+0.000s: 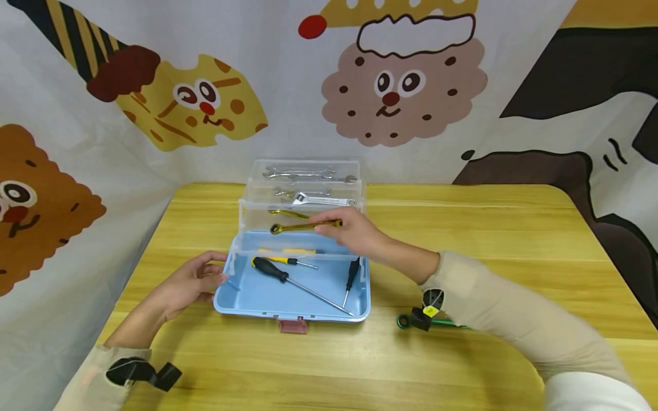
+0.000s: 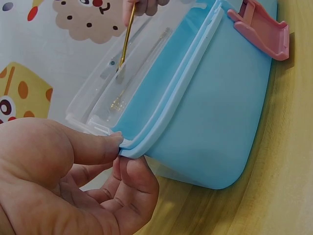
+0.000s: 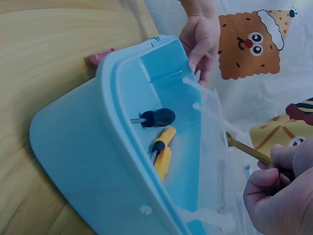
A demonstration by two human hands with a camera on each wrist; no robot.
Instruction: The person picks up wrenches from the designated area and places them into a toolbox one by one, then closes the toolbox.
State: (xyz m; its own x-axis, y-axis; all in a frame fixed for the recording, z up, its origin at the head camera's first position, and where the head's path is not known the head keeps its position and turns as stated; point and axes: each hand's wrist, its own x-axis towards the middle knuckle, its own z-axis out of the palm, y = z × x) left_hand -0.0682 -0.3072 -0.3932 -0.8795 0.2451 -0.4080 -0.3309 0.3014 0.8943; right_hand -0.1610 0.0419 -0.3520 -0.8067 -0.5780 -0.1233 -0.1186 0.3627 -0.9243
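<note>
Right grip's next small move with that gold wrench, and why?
Probably lower the gold wrench into the lowest clear tray: the right grip holds it beside that tray, where another gold wrench lies, while the left grip pinches the box rim.

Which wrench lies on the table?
The green wrench, beside the blue toolbox; the right hand holds a gold wrench; silver wrenches sit in clear trays.

No word, number or brand can be read. The handle of the silver wrench point(image 1: 326, 201) carries faint marks, too small to make out; so does the yellow sticker point(image 1: 430, 311) on the black wrist camera point(image 1: 433, 297).
</note>
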